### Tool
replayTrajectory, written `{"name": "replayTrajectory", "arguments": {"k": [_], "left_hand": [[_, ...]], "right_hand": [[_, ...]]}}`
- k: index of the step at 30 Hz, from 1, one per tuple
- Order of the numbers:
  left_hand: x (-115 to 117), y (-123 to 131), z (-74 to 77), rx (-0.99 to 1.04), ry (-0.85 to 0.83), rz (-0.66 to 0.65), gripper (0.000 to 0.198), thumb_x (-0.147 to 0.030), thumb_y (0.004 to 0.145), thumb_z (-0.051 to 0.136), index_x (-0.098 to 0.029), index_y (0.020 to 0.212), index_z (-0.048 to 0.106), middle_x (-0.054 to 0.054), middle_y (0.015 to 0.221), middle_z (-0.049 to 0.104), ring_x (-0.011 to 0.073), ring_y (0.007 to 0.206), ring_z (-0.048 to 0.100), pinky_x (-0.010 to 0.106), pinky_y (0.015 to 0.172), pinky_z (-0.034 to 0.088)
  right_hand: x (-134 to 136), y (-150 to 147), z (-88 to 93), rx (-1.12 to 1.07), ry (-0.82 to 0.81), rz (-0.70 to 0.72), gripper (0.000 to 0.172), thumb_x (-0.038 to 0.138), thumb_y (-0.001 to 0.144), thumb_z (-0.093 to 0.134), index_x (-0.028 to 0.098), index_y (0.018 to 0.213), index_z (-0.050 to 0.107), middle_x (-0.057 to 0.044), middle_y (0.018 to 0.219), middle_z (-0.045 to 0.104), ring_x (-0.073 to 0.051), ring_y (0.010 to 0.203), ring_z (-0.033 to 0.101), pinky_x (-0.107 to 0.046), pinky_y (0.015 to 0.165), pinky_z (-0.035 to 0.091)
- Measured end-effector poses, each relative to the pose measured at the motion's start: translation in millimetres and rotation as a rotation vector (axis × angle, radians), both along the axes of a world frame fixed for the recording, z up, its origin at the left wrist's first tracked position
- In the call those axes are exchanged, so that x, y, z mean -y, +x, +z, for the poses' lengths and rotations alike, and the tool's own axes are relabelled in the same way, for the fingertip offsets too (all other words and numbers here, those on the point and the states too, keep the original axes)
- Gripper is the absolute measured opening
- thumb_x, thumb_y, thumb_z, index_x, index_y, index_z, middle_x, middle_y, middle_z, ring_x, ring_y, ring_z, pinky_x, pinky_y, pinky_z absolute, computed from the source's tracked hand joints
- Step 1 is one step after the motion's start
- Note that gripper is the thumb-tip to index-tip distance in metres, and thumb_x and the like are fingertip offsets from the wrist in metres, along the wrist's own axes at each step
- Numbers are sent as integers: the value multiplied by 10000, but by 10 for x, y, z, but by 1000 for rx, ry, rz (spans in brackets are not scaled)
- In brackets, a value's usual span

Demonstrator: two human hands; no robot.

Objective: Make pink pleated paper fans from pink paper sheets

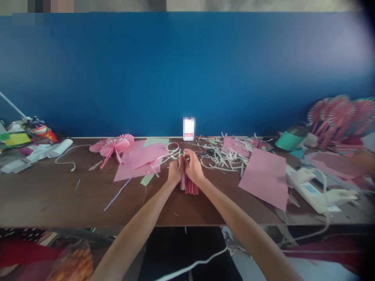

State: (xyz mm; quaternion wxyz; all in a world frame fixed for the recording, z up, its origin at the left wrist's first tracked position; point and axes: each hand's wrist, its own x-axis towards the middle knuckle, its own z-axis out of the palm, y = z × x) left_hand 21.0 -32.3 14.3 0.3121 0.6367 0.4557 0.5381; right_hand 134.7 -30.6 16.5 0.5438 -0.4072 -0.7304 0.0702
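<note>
Pleated pink paper [191, 189] was over the tabletop [170, 212] near its front edge, midway between the forearms, folds running downward; couldn't tell whether its lower end touched the wood. Left hand [175, 170] and right hand [194, 167] met at its upper end, fingers curled in and closed on it. Exact fingertip pinch was hidden, couldn't call it.

Main risk, as judged: pleats springing open, since the lower end hung loose and only the top was held; a slack or uneven grip would do it. Squeezing too hard could have crushed or skewed the folds. Second: snagging. Tangled white strips [225, 158] lay just beyond the right hand, so a sweep that way could have dragged scraps along. Loose pink sheet [265, 177] sat to the right, near the power strip [309, 191]; an elbow or tugged cable could have shifted it.
</note>
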Motion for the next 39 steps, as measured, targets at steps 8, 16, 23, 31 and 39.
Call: {"name": "replayTrajectory", "arguments": {"k": [8,16,23,31,39], "left_hand": [[-27,1,13,82,10,-45,402,-480,917,419,-156,814,632,37,724,627,167,675,561,261,623,391],[-49,17,50,172,39,-17,337,-462,894,484,-167,951,637,53,922,659,182,874,592,279,797,430],[-117,-28,10,290,-27,71,383,-505,848,531,-170,665,497,-33,608,451,100,581,413,221,560,345],[-145,-97,21,260,-62,40,466,-552,843,503,-178,581,408,-54,523,321,73,473,302,212,446,254],[-114,-103,26,169,-49,-1,402,-505,830,544,-157,629,523,-43,516,407,80,469,370,205,443,275]], "right_hand": [[5,-4,-11,-40,24,17,393,191,932,406,206,1323,365,-104,1053,562,-215,1018,560,-408,925,477],[-61,21,-83,-200,-93,52,437,232,899,501,201,1309,353,-122,1126,598,-215,1039,601,-386,871,511],[-34,49,-43,-225,-186,173,448,214,861,524,214,1285,381,-68,994,626,-160,770,643,-300,690,535],[15,60,22,-101,-89,61,389,211,868,500,228,1252,434,-76,1032,620,-186,804,634,-335,746,530],[22,97,29,-21,-56,54,428,149,877,462,239,1293,416,-66,1052,645,-220,1017,613,-379,884,494]]}}
